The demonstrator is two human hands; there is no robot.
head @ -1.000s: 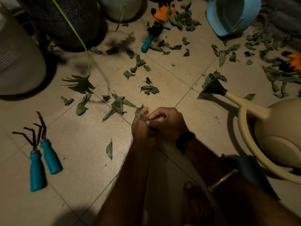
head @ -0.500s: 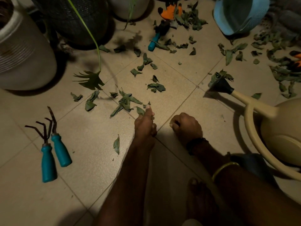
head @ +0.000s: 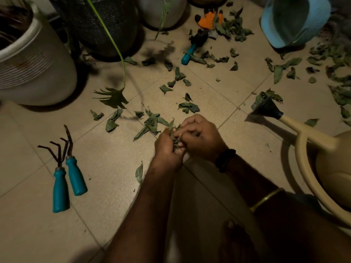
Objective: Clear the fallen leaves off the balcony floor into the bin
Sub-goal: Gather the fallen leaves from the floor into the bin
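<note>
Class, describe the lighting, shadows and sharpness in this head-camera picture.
Head view: dim overall, with a warm pool of light on the beige tiled floor; corners fall dark; the ribbed white plant pot casts a heavy shadow; the cream plastic watering can looks slightly blurred at the edge.

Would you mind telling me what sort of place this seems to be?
Probably a home balcony or patio garden corner: a tiled floor with large plant pots, a watering can and hand rakes.
</note>
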